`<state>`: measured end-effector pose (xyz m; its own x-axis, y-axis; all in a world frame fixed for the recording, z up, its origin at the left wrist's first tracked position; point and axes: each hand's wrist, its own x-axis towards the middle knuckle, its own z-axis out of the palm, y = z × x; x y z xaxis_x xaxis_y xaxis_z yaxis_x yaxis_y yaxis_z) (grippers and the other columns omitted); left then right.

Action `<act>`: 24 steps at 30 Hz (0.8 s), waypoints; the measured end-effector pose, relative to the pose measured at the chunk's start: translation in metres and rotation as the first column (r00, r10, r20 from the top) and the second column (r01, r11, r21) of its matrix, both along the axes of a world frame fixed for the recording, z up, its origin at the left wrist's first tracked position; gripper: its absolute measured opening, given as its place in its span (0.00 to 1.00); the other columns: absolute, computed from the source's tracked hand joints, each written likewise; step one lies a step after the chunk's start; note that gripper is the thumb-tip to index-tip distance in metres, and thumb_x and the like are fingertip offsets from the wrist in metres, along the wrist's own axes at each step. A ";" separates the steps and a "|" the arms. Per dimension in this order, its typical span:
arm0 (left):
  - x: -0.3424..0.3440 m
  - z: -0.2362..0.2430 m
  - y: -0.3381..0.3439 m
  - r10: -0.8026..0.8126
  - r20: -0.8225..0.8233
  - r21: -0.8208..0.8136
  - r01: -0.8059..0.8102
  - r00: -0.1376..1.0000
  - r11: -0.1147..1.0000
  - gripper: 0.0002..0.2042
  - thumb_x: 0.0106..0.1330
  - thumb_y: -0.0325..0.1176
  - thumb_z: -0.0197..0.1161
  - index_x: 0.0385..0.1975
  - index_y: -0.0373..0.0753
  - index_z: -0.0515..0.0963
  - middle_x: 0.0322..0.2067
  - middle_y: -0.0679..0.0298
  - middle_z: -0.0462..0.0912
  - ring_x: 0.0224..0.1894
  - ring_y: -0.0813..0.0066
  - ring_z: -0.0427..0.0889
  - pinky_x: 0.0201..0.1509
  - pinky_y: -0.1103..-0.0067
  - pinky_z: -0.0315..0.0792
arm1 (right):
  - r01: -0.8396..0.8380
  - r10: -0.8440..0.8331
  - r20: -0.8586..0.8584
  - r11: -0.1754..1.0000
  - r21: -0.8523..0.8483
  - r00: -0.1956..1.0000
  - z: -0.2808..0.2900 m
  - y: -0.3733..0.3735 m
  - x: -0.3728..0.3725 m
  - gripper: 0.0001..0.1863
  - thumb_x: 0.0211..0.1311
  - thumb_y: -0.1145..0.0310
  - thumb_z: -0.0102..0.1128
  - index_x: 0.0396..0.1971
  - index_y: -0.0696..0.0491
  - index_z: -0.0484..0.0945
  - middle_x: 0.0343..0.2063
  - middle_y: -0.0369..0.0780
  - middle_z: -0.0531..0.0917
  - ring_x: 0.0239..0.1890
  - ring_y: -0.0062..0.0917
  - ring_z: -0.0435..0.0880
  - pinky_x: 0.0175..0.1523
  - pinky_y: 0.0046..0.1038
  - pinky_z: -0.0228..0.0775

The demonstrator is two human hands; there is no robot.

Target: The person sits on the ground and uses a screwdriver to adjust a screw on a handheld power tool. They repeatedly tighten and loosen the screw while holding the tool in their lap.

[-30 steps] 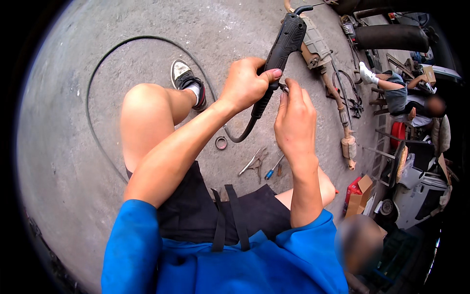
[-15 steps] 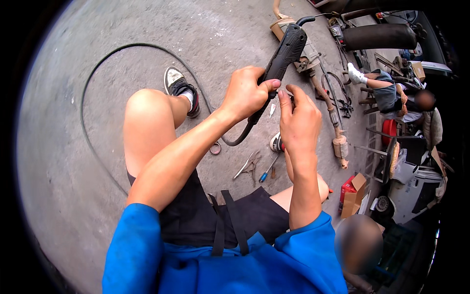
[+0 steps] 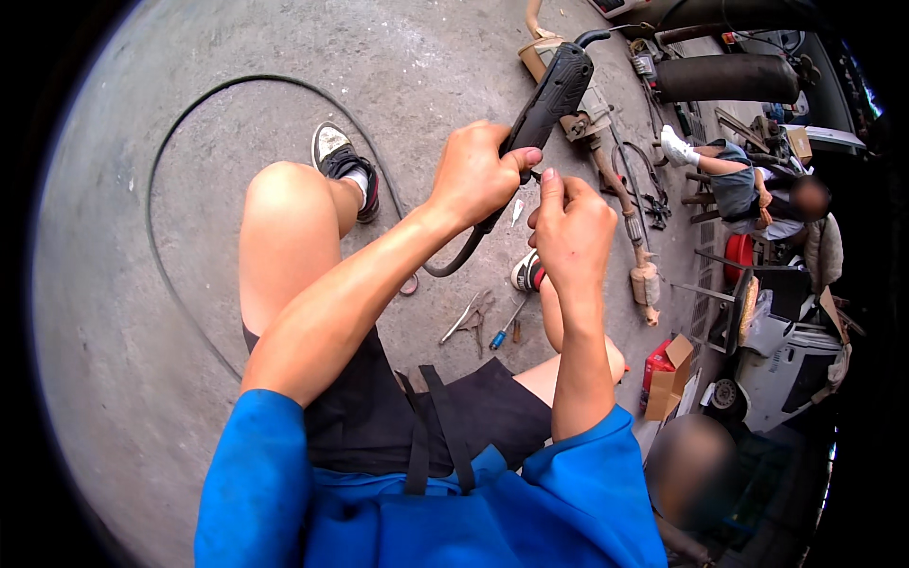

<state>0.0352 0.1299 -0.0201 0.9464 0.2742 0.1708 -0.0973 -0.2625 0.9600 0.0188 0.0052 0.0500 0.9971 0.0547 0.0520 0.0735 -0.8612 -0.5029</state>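
My left hand (image 3: 478, 170) is closed around a black plastic tool handle (image 3: 554, 95), likely a welding torch, held diagonally with a bent neck at the top and a thick cable (image 3: 453, 263) running from the bottom. My right hand (image 3: 573, 232) is beside its underside, thumb and forefinger pinched near a small dark part; what they hold is too small to make out. On the concrete floor (image 3: 189, 284) below lie locking pliers (image 3: 472, 320), a blue-handled screwdriver (image 3: 502, 333) and a small tape-like ring (image 3: 409, 283).
A rusty exhaust pipe with muffler (image 3: 645, 282) lies to the right. Beyond are a seated person (image 3: 734, 185), a dark cylinder (image 3: 724, 80), a cardboard box (image 3: 668, 388) and a pale car part (image 3: 791, 374). Another blurred person (image 3: 691, 473) is at lower right.
My right hand's fingers have curled from a more extended position into a pinch. The handle sits slightly lower in view, and a shoe has come into sight behind my right wrist.
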 end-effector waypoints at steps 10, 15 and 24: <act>0.001 0.002 -0.001 0.003 -0.009 -0.023 -0.003 1.000 1.000 0.15 0.59 0.39 0.69 0.30 0.30 0.82 0.25 0.46 0.78 0.27 0.53 0.79 0.32 0.64 0.68 | -0.260 0.276 0.304 0.961 -0.095 0.912 0.002 -0.007 -0.002 0.10 0.62 0.70 0.61 0.35 0.63 0.79 0.27 0.56 0.82 0.28 0.51 0.82 0.37 0.44 0.73; -0.001 0.000 -0.002 0.014 0.010 -0.008 -0.014 1.000 1.000 0.15 0.59 0.39 0.69 0.31 0.30 0.82 0.25 0.46 0.79 0.27 0.53 0.79 0.32 0.64 0.68 | -0.097 0.118 0.143 0.985 -0.145 0.983 0.004 0.001 -0.004 0.12 0.64 0.68 0.60 0.34 0.64 0.79 0.26 0.56 0.82 0.29 0.52 0.82 0.36 0.44 0.72; -0.002 -0.002 -0.003 0.012 0.001 -0.006 -0.012 1.000 1.000 0.16 0.59 0.40 0.69 0.30 0.30 0.82 0.25 0.46 0.78 0.27 0.52 0.79 0.32 0.63 0.68 | -0.115 0.130 0.136 0.987 -0.112 0.982 0.005 -0.002 -0.003 0.12 0.64 0.68 0.59 0.38 0.62 0.78 0.25 0.53 0.82 0.31 0.50 0.82 0.37 0.43 0.72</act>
<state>0.0336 0.1274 -0.0218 0.9429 0.2861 0.1706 -0.0956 -0.2582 0.9614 0.0156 0.0027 0.0552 0.9653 0.1883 0.1809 0.2460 -0.8880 -0.3884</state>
